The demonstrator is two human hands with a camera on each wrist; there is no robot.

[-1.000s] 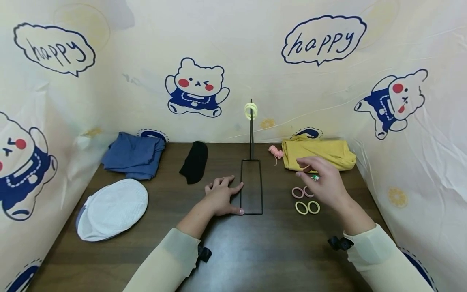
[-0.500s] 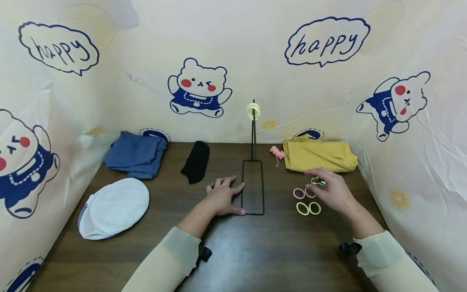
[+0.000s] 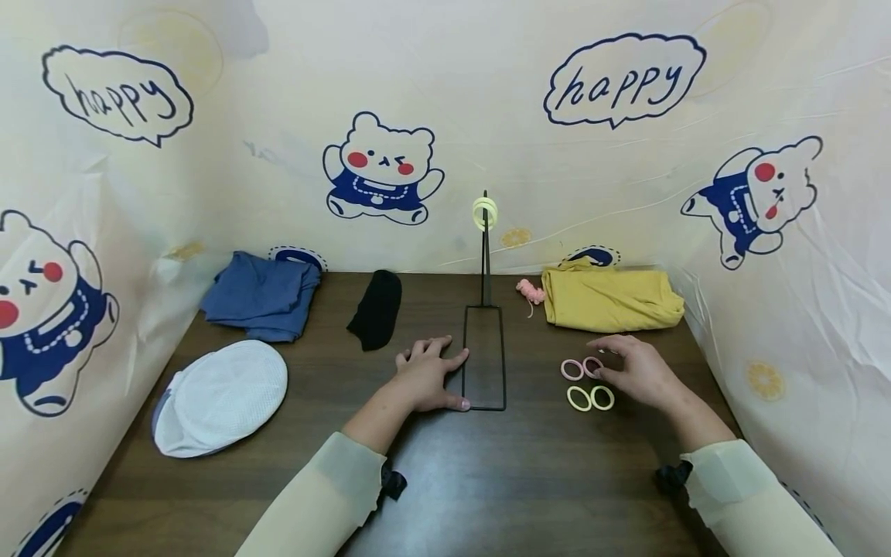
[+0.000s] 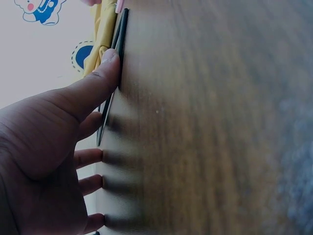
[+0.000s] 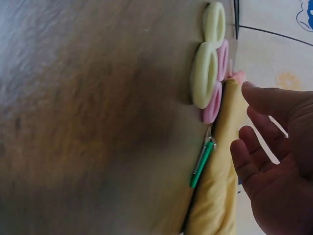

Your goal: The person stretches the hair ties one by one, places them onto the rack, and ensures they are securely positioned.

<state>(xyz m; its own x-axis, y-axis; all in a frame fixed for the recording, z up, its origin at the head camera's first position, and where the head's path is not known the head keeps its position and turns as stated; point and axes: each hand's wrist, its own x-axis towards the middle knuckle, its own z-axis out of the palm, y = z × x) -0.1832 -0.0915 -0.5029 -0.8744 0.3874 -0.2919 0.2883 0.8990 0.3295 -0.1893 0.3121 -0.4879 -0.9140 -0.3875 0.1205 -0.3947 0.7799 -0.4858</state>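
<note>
My left hand (image 3: 426, 379) is spread on the table, thumb and index finger touching the left side of the black wire base (image 3: 503, 363) of an upright stand. In the left wrist view, the thumb (image 4: 105, 73) lies against that dark wire. Pale yellow rings (image 3: 485, 213) hang at the stand's top. My right hand (image 3: 640, 371) hovers with loosely bent fingers and nothing in them, thumb close to two pink rings (image 3: 571, 370). Two pale yellow rings (image 5: 203, 73) lie nearer to me. A small green-and-silver tool (image 5: 201, 164) lies on the table, mostly hidden under the hand in the head view.
Behind the right hand lies a folded yellow cloth (image 3: 612, 295) beside a pink yarn bundle (image 3: 530, 292). At left are a folded blue cloth (image 3: 263, 294), a black sock (image 3: 376, 309) and a white cap (image 3: 221, 398). A printed sheet (image 3: 278, 93) walls the table's back and sides.
My right hand has come down and nearer to me, from in front of the yellow cloth to beside the pink rings. The left hand stays on the wire base.
</note>
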